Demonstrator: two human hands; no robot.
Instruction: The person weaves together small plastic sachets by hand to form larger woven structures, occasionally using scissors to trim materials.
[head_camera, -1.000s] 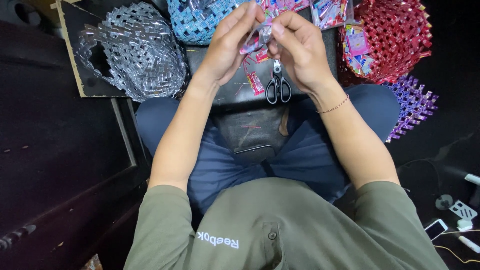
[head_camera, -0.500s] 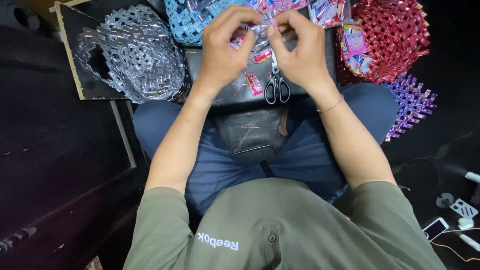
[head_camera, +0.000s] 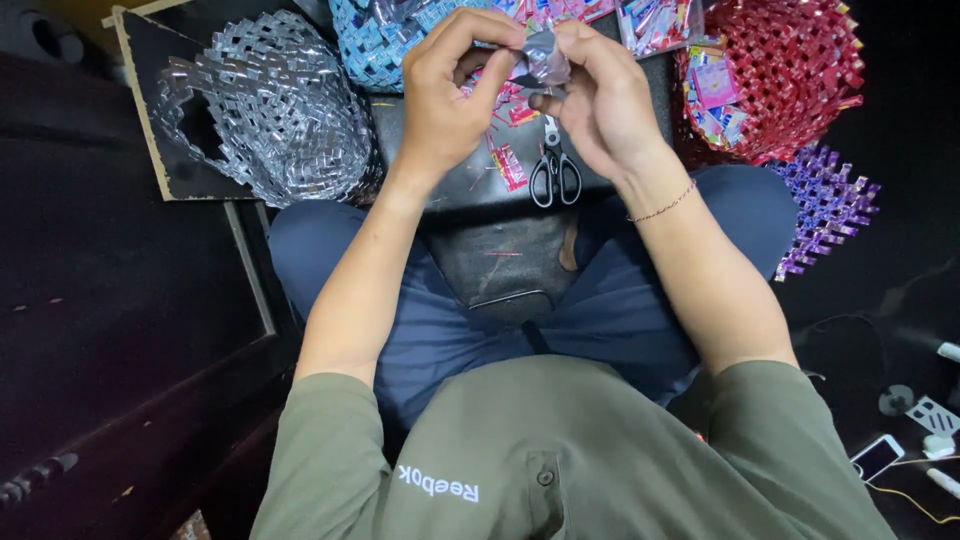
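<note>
My left hand (head_camera: 452, 95) and my right hand (head_camera: 597, 105) are raised together over a dark board (head_camera: 480, 190) on my lap. Both pinch one small silvery foil wrapper (head_camera: 543, 62) between thumbs and fingertips, its shiny side facing me. Black-handled scissors (head_camera: 553, 172) lie shut on the board just under my right hand. Red and pink wrapper scraps (head_camera: 508, 165) lie on the board below my left hand.
A woven silver basket (head_camera: 270, 105) sits at the left, a woven blue one (head_camera: 375, 45) at the top, a woven red one (head_camera: 780, 75) holding loose wrappers at the right, and a purple woven piece (head_camera: 825, 205) beside it. A phone (head_camera: 877, 456) and cables lie on the floor at lower right.
Both hands stayed together while working the wrapper. A colourful piece showed between the fingers earlier; now the silvery foil side shows, pinched at the fingertips.
</note>
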